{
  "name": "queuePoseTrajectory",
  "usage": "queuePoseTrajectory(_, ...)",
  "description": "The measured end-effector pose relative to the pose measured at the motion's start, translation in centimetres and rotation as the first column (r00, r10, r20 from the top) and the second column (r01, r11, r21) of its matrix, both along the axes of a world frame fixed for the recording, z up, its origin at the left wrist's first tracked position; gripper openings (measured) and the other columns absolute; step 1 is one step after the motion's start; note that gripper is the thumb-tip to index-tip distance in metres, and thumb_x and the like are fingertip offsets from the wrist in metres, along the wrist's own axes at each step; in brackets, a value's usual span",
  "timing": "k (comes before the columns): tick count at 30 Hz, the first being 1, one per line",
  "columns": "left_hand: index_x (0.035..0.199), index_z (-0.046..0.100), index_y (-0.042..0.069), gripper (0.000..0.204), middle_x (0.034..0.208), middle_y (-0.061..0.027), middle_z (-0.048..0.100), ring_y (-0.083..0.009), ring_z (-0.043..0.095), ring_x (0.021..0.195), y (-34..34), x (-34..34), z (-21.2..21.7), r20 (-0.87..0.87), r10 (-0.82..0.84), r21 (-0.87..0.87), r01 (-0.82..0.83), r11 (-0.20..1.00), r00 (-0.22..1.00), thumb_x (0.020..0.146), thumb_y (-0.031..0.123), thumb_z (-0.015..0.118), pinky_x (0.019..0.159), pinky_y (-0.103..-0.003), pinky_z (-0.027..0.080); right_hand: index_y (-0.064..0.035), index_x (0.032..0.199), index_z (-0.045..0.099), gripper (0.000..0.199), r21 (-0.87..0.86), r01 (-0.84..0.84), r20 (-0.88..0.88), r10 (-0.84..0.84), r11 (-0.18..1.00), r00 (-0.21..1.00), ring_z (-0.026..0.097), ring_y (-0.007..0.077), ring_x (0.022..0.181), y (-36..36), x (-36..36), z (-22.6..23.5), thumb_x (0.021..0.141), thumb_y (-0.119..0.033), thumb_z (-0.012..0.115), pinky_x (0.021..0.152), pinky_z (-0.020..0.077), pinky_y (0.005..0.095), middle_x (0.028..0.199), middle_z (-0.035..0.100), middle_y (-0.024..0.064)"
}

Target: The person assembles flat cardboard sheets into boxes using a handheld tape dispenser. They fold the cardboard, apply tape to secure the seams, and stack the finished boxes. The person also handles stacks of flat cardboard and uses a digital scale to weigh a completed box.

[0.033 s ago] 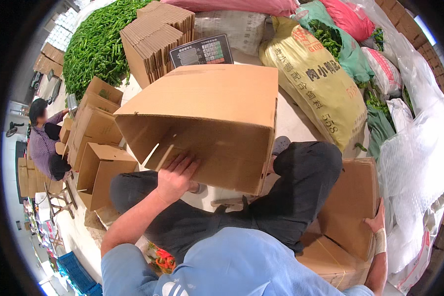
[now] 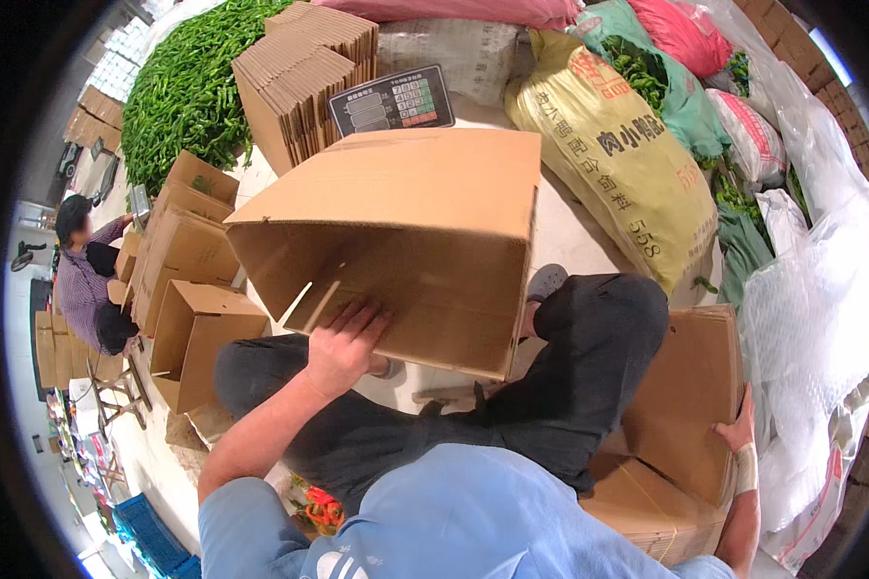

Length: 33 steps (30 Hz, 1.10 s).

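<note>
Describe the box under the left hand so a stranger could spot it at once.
Start at the heap of green peppers at the top left, then drop to the seated person's lap. The big open cardboard box lies tipped on its side there, the left hand on its bottom flap. Unlike the neighbouring upright boxes, its mouth faces sideways.

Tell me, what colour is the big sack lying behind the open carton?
Yellow, with red and dark printing: the sack shows best in the head view, behind the open carton.

shirt: light blue, short-sleeved, white marking at the chest
trousers: dark grey, loose
shoe: grey, rounded toe
right hand [image 2: 741,427]: whitish band around the wrist
left hand [image 2: 341,347]: bare
</note>
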<state>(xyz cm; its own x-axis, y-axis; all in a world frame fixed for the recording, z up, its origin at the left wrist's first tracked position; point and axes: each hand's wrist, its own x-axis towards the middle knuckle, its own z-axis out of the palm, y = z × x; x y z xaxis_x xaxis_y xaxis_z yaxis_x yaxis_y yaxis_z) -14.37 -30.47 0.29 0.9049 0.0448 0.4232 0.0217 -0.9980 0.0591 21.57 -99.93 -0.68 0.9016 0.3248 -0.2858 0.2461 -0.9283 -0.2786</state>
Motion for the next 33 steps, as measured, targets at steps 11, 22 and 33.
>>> queuePoseTrajectory(11,0.109,0.071,0.005,0.033,0.107,-0.0149,0.073,-0.0350,0.070,0.096,0.7,0.7,-0.7,-0.332,-0.045,-0.268,-0.049,0.962,0.942,0.077,0.001,0.061,0.083,-0.044,0.057,-0.0130,0.161,0.013,0.129,-0.115,0.066,0.018,-0.064,0.991,0.998,0.041,0.0413,0.138,1.7,1.2,0.8,0.056,-0.020,0.085,0.115,0.0362,0.0478,0.148,0.042,0.0211)
queuePoseTrajectory(22,0.107,0.067,-0.002,0.027,0.092,-0.0234,0.069,-0.0412,0.068,0.088,6.2,-3.9,6.6,-0.223,0.259,-0.351,-0.325,0.878,0.940,0.093,0.021,0.066,0.076,-0.045,0.055,0.0019,0.158,0.015,0.126,0.106,-0.029,-0.014,0.031,0.994,0.999,0.036,0.0401,0.140,-5.2,5.3,-3.5,0.054,-0.019,0.082,0.119,0.0300,0.0454,0.155,0.031,0.0265)
queuePoseTrajectory(33,0.105,0.065,-0.004,0.024,0.082,-0.0166,0.069,-0.0198,0.067,0.074,7.4,-9.6,27.1,0.041,0.561,-0.153,-0.550,0.821,0.827,0.093,0.016,0.069,0.070,-0.034,0.052,-0.0032,0.158,0.020,0.109,0.377,0.119,-0.234,-0.030,0.918,0.972,0.043,0.0302,0.136,-7.6,7.2,-4.4,0.066,-0.008,0.078,0.114,0.0379,0.0436,0.154,0.038,0.0178)
